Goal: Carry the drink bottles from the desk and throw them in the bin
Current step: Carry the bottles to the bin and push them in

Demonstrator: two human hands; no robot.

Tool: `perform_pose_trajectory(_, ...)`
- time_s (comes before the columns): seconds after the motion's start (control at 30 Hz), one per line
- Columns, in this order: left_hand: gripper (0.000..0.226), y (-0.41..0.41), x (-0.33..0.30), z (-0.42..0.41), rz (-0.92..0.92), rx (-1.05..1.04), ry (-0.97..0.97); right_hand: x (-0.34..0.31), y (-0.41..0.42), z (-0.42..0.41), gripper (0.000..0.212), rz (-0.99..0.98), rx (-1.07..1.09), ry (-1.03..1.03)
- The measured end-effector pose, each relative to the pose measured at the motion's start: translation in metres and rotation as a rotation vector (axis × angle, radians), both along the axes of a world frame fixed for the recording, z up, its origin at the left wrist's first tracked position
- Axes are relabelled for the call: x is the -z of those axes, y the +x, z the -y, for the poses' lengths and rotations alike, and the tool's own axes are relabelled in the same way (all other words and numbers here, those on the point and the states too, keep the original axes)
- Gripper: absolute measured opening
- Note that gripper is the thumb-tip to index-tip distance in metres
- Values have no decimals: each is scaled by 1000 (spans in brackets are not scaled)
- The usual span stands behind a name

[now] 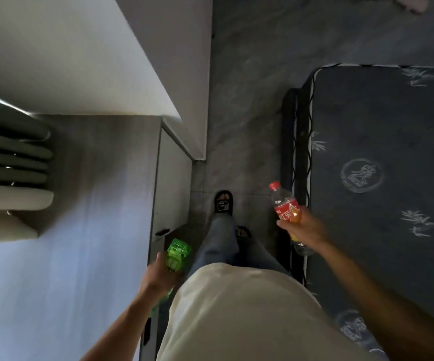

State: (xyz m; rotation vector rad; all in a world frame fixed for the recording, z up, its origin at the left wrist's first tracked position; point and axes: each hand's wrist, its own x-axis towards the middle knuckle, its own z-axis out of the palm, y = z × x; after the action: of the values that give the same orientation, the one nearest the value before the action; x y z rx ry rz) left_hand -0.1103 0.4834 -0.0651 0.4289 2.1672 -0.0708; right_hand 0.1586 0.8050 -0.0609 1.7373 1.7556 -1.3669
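My left hand (160, 276) grips a green plastic bottle (178, 254) low at my left side, its base pointing forward. Over on the other side, my right hand (305, 229) is closed around a clear bottle (285, 204) with a red cap and a red label; the cap points forward and up. I look straight down my pale shirt and jeans to a black slipper (223, 201) on the grey floor. No bin is in view.
A grey desk (85, 243) with a cupboard door and dark handle runs along my left. A stack of folded green cushions (10, 162) lies on it. A dark patterned mattress (382, 178) fills the right. Between them a narrow strip of floor (244, 100) leads forward.
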Motion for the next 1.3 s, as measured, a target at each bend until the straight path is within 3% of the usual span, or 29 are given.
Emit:
perform_pose_trajectory(0.33, 72, -89, 4, -179, 81, -32, 88, 10, -36, -84, 70, 115, 136, -34)
perform_pose_trajectory(0.6, 57, -131, -14, -382, 146, 82, 322, 0, -19, -112, 41, 116, 389, -62)
perform_pose_trajectory(0.77, 60, -144, -8, -481, 121, 166, 356, 13, -15, -172, 37, 127, 451, -127)
perform_pose_trajectory(0.93, 64, -160, -5, -530, 87, 179, 258, 4, -42, -279, 40, 119, 316, -104)
perform_pose_trajectory(1.17, 64, -199, 0, -547, 52, 50, 161, 5, -124, -445, 66, 49, 168, -69)
perform_pose_trajectory(1.3, 60, -230, 1, -568, 61, -4, 102, 1, -178, -523, 61, 31, 134, 1)
